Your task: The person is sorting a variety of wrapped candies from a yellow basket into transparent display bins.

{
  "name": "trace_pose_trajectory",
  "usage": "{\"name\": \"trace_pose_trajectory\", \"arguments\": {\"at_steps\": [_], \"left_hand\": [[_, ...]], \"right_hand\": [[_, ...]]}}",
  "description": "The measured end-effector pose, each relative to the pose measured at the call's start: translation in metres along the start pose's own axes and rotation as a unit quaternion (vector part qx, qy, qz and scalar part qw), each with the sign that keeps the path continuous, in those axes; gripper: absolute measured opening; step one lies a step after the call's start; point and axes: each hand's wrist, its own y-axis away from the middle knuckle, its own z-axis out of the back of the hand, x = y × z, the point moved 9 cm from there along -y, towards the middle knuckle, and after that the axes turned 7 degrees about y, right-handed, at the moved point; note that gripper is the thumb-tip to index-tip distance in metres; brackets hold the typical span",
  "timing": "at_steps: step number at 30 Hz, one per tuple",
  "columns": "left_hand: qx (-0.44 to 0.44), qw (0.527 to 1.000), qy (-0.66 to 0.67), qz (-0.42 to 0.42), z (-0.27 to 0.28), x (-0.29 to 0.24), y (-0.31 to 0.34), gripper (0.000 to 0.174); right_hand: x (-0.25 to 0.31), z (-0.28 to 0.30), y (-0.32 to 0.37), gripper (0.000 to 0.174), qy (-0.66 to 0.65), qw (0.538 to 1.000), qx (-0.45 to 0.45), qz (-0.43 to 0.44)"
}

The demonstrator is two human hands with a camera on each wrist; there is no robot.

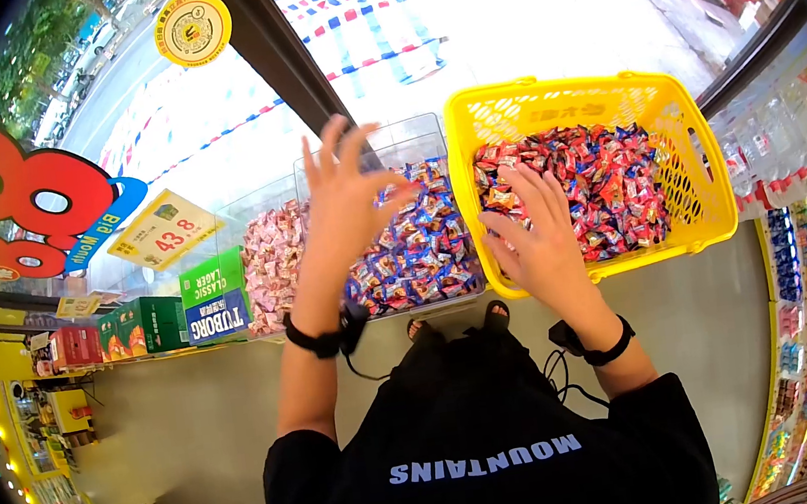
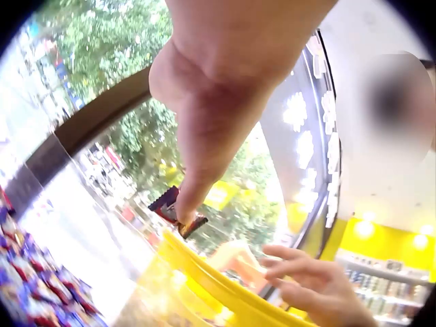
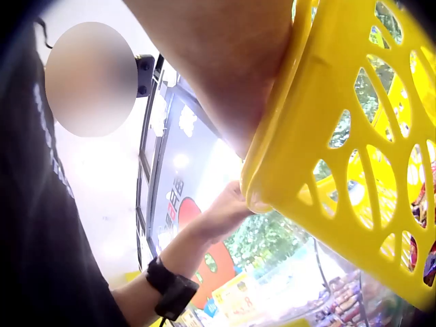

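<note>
My left hand (image 1: 342, 204) is raised above the clear bin of blue-wrapped candies (image 1: 417, 240), other fingers spread. In the left wrist view a small dark-wrapped candy (image 2: 163, 204) is pinched at its thumb tip; the other side of the grip is hidden behind the hand. My right hand (image 1: 543, 235) reaches over the near left rim of the yellow basket (image 1: 596, 92), fingers slightly bent and holding nothing. Below those fingers lies a heap of red and dark wrapped candies (image 1: 587, 189). The right wrist view shows the basket's slotted side (image 3: 327, 129) close beside the forearm.
Pink-wrapped candies (image 1: 275, 253) fill the compartment to the left, beside a green Tuborg box (image 1: 214, 290). A price sign (image 1: 166, 229) stands behind it. Clear bottles (image 1: 783, 140) stand right of the basket. Window glass and a dark post (image 1: 273, 51) rise behind the bins.
</note>
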Motion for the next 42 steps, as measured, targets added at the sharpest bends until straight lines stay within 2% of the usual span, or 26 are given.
{"name": "trace_pose_trajectory", "arguments": {"at_steps": [2,6,9,14,20,23,28,33,36,42], "left_hand": [[0.001,0.997,-0.062,0.049,-0.006,0.045,-0.011,0.018],[0.050,0.992,-0.112,0.038,-0.051,0.092,-0.018,0.018],[0.089,0.984,-0.148,0.053,-0.075,0.106,-0.010,0.018],[0.083,0.971,-0.209,0.074,-0.086,0.129,0.002,0.022],[0.092,0.963,-0.239,0.087,-0.089,0.132,0.005,0.019],[0.059,0.971,-0.217,0.083,-0.069,0.113,-0.002,0.019],[-0.039,0.992,-0.107,0.046,-0.024,0.031,-0.021,0.026],[0.001,1.000,0.022,0.003,-0.041,-0.050,-0.017,0.052],[0.046,0.997,0.057,-0.015,-0.062,-0.083,-0.010,0.054],[0.044,0.993,0.112,-0.004,-0.082,-0.121,-0.015,0.053]], "right_hand": [[-0.004,-0.005,0.002,0.034,0.008,1.000,0.008,-0.001],[-0.006,-0.010,0.004,0.036,0.009,1.000,0.026,-0.004],[-0.004,-0.011,0.004,0.036,0.006,0.999,0.032,-0.009],[-0.005,-0.012,0.007,0.036,-0.012,0.999,0.038,-0.009],[-0.003,-0.009,0.005,0.034,-0.030,0.999,0.032,-0.001],[-0.001,-0.009,0.004,0.035,-0.027,0.999,0.041,0.003],[0.000,-0.011,0.004,0.035,-0.014,0.999,0.039,0.011],[-0.003,0.001,0.006,0.039,-0.027,0.999,0.039,0.002],[-0.016,0.011,0.013,0.030,-0.001,0.998,0.056,0.010],[-0.074,0.059,0.036,0.034,0.060,0.995,0.051,-0.058]]}}
